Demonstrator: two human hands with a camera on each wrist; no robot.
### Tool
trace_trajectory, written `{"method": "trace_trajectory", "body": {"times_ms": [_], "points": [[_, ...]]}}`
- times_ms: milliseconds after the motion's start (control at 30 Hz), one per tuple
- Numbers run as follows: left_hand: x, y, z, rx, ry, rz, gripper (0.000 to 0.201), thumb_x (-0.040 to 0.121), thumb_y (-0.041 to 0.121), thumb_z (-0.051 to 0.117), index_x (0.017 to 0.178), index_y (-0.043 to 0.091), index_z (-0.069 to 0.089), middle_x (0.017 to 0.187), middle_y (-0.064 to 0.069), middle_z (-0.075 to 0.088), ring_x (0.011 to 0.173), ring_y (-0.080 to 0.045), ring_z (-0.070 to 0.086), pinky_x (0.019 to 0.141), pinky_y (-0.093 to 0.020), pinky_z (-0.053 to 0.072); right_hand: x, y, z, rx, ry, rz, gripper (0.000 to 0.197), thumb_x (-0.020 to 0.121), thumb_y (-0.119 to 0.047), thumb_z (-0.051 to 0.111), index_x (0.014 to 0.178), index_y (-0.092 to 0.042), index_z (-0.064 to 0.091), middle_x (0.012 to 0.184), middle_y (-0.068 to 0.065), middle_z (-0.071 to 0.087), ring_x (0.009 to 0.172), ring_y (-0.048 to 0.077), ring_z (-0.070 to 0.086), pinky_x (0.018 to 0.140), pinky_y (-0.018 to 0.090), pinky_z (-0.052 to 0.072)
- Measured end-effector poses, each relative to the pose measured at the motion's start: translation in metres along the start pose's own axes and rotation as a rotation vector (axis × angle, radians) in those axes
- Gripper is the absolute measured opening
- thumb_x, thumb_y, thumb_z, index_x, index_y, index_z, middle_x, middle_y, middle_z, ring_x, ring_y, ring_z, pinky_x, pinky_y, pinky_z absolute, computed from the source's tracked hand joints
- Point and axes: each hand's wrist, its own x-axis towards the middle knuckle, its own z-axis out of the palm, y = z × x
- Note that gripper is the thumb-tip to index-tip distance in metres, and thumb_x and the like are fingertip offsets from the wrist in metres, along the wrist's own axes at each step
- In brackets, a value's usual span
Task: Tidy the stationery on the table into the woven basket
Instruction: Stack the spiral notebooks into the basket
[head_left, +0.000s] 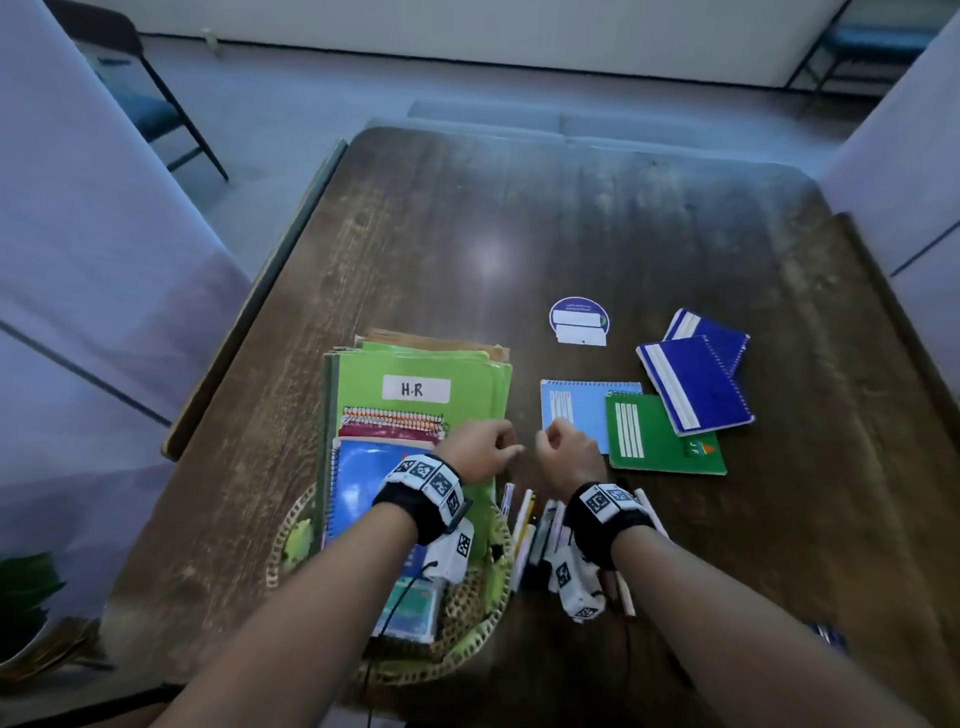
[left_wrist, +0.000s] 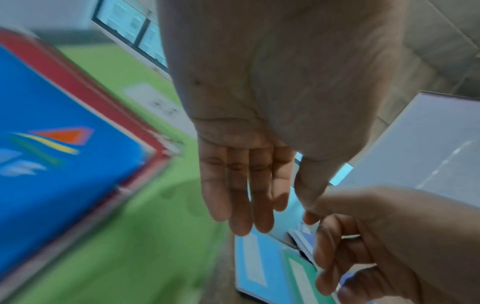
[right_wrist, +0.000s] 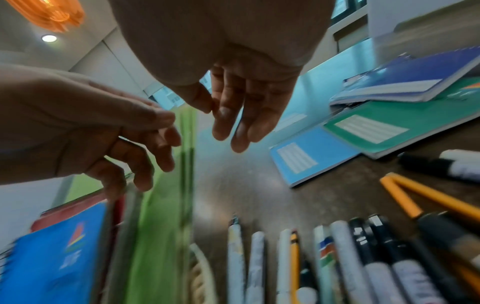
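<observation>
Both hands hold nothing, the left hand (head_left: 480, 449) with relaxed fingers above the green folders in the woven basket (head_left: 467, 618), the right hand (head_left: 569, 454) loosely curled just beside the light blue notebook (head_left: 576, 410), which lies flat on the table (head_left: 519, 234) to its right and is probably next.
</observation>
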Motion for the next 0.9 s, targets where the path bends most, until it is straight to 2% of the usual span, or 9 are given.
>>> {"method": "trace_trajectory", "body": {"times_ms": [133, 233, 333, 433, 533, 600, 700, 800, 900], "points": [[0.044, 0.039, 0.018, 0.002, 0.025, 0.053, 0.02, 0.091, 0.038, 0.061, 0.078, 0.024, 0.056, 0.079, 0.002, 0.063, 0.077, -0.021, 0.06, 0.069, -0.032, 0.047, 0.024, 0.046, -0.038, -0.035, -0.057, 0.161, 0.015, 0.092, -0.028, 0.053, 0.086, -0.016, 0.058, 0.083, 0.006, 0.059, 0.081, 0.028, 0.057, 0.068, 0.03, 0.039], [0.083, 0.07, 0.036, 0.018, -0.01, 0.112, 0.02, 0.093, 0.038, 0.061, 0.099, 0.019, 0.064, 0.098, -0.002, 0.07, 0.09, -0.021, 0.064, 0.078, -0.033, 0.051, 0.045, 0.088, -0.064, -0.072, -0.15, 0.268, 0.015, 0.091, -0.029, 0.053, 0.092, -0.015, 0.06, 0.091, 0.007, 0.063, 0.086, 0.027, 0.059, 0.071, 0.031, 0.044], [0.122, 0.106, 0.053, 0.044, -0.034, 0.15, 0.034, 0.095, 0.04, 0.06, 0.118, 0.015, 0.061, 0.115, -0.003, 0.065, 0.103, -0.022, 0.062, 0.089, -0.037, 0.051, 0.07, 0.131, -0.09, -0.059, -0.179, 0.339, 0.018, 0.093, -0.03, 0.058, 0.101, -0.014, 0.062, 0.106, 0.01, 0.067, 0.091, 0.025, 0.06, 0.077, 0.032, 0.047], [0.163, 0.139, 0.068, 0.11, -0.035, 0.188, 0.041, 0.096, 0.041, 0.059, 0.127, 0.015, 0.058, 0.126, -0.006, 0.058, 0.111, -0.024, 0.059, 0.095, -0.04, 0.049, 0.1, 0.168, -0.117, -0.099, -0.177, 0.36, 0.03, 0.092, -0.031, 0.062, 0.115, -0.012, 0.062, 0.12, 0.011, 0.063, 0.104, 0.027, 0.06, 0.087, 0.033, 0.047], [0.205, 0.167, 0.085, 0.128, -0.055, 0.167, 0.044, 0.094, 0.042, 0.06, 0.131, 0.019, 0.056, 0.127, -0.005, 0.053, 0.113, -0.023, 0.057, 0.097, -0.044, 0.049, 0.127, 0.197, -0.133, -0.164, -0.21, 0.312, 0.052, 0.092, -0.034, 0.062, 0.139, -0.017, 0.049, 0.142, 0.012, 0.047, 0.126, 0.028, 0.051, 0.104, 0.038, 0.043], [0.232, 0.182, 0.096, 0.123, -0.056, 0.152, 0.042, 0.093, 0.041, 0.061, 0.129, 0.02, 0.058, 0.124, -0.004, 0.053, 0.113, -0.022, 0.057, 0.097, -0.045, 0.05, 0.142, 0.211, -0.135, -0.271, -0.298, 0.237, 0.067, 0.093, -0.038, 0.059, 0.153, -0.026, 0.031, 0.161, 0.007, 0.025, 0.142, 0.028, 0.035, 0.116, 0.044, 0.033], [0.266, 0.197, 0.111, 0.13, -0.042, 0.166, 0.04, 0.093, 0.038, 0.061, 0.127, 0.018, 0.059, 0.127, -0.005, 0.053, 0.115, -0.024, 0.056, 0.098, -0.044, 0.049, 0.158, 0.22, -0.129, -0.396, -0.438, 0.162, 0.075, 0.097, -0.042, 0.054, 0.158, -0.033, 0.011, 0.167, 0.001, -0.001, 0.152, 0.031, 0.01, 0.121, 0.053, 0.018], [0.296, 0.213, 0.123, 0.22, -0.03, 0.235, 0.042, 0.094, 0.034, 0.061, 0.131, 0.017, 0.056, 0.13, -0.007, 0.052, 0.116, -0.027, 0.055, 0.099, -0.043, 0.047, 0.163, 0.229, -0.118, -0.418, -0.518, 0.114, 0.071, 0.099, -0.041, 0.047, 0.158, -0.038, 0.006, 0.166, 0.002, -0.013, 0.153, 0.034, -0.004, 0.119, 0.06, 0.01], [0.32, 0.229, 0.134, 0.421, -0.071, 0.341, 0.05, 0.094, 0.025, 0.059, 0.142, 0.02, 0.046, 0.148, -0.01, 0.039, 0.134, -0.03, 0.04, 0.107, -0.044, 0.038, 0.155, 0.241, -0.108, -0.46, -0.481, -0.008, 0.06, 0.101, -0.037, 0.042, 0.155, -0.038, 0.016, 0.166, 0.003, -0.013, 0.152, 0.037, -0.005, 0.118, 0.063, 0.012]]}}
